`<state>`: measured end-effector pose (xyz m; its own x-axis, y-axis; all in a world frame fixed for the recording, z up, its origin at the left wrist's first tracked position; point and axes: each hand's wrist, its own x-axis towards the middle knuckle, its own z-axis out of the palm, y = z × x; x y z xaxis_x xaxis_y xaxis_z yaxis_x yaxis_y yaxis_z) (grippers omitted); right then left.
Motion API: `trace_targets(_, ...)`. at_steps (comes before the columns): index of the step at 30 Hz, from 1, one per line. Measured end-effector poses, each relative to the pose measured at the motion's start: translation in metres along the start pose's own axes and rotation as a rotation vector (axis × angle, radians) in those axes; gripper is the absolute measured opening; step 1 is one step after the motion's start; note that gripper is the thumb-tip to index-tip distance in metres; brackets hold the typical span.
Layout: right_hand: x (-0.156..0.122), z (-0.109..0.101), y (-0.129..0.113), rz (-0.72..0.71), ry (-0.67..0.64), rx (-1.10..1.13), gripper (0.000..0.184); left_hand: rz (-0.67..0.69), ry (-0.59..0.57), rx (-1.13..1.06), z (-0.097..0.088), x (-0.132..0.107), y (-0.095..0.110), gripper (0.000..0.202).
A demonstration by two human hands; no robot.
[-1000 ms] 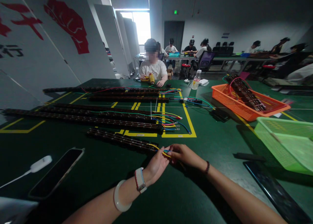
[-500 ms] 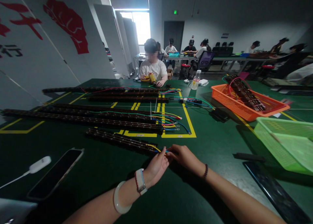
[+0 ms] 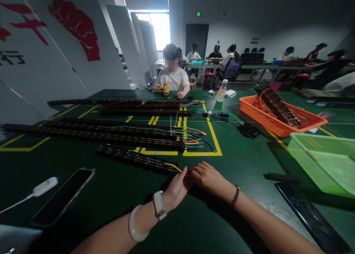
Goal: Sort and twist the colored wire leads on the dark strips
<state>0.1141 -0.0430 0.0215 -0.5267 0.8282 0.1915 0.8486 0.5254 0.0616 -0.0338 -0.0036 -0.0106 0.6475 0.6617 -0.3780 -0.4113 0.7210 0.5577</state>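
A short dark bundle of slim strips [image 3: 135,159] lies on the green table, with yellow and blue wires [image 3: 174,166] coming out of its right end. My left hand [image 3: 178,189] is closed around these wires, thumb on top. Right against it, my right hand [image 3: 208,178] pinches the wire ends, fingers bent down over them; the tips are hidden behind the fingers. Just beyond, longer dark wired bundles [image 3: 111,137] lie side by side, their coloured wires [image 3: 194,139] ending in metal ring terminals.
An orange basket [image 3: 257,121] holding another dark bundle and a green basket [image 3: 318,161] stand at right. Phones [image 3: 63,196] lie at left and right. Across the table [image 3: 235,154] a co-worker [image 3: 173,78] holds a yellow heat gun [image 3: 166,90]. A bottle [image 3: 222,91] stands nearby.
My right hand has rolled over, its back and fingers now turned more toward me, covering the wire ends. My left hand has barely moved. The co-worker's heat gun has shifted left.
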Motion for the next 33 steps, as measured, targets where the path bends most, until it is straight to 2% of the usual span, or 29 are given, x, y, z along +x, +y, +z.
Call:
trace_targets(6, 0.000, 0.001, 0.002, 0.032, 0.074, 0.061, 0.014, 0.012, -0.022, 0.000, -0.003, 0.001, 0.000, 0.016)
trace_targets(11, -0.002, 0.002, 0.009, 0.152, 0.171, 0.161, 0.017, 0.016, -0.125, 0.027, 0.001, -0.002, 0.003, 0.026)
trace_targets(16, -0.001, 0.021, 0.021, 0.308, 0.268, 0.269, 0.016, 0.023, -0.080, 0.078, -0.001, -0.001, 0.002, 0.025)
trace_targets(21, 0.006, 0.039, 0.031, 0.357, 0.258, 0.258, 0.016, 0.020, -0.101, 0.092, -0.004, 0.000, 0.002, 0.030)
trace_targets(24, 0.006, 0.040, 0.034, 0.352, 0.253, 0.288, 0.017, 0.011, -0.096, 0.098, -0.004, 0.001, 0.003, 0.033)
trace_targets(26, 0.001, 0.035, 0.034, 0.358, 0.310, 0.302, 0.019, 0.007, -0.109, 0.091, -0.004, 0.001, 0.003, 0.033)
trace_targets(29, -0.011, 0.024, 0.032, 0.227, 0.367, 0.267, 0.026, 0.011, -0.141, 0.078, -0.004, 0.001, 0.001, 0.031)
trace_targets(31, -0.017, 0.018, 0.030, 0.043, 0.313, 0.208, 0.032, 0.011, -0.141, 0.095, -0.004, 0.002, 0.000, 0.033)
trace_targets(33, -0.019, 0.016, 0.027, -0.080, 0.236, 0.146, 0.036, 0.009, -0.126, 0.107, -0.005, 0.002, -0.001, 0.034)
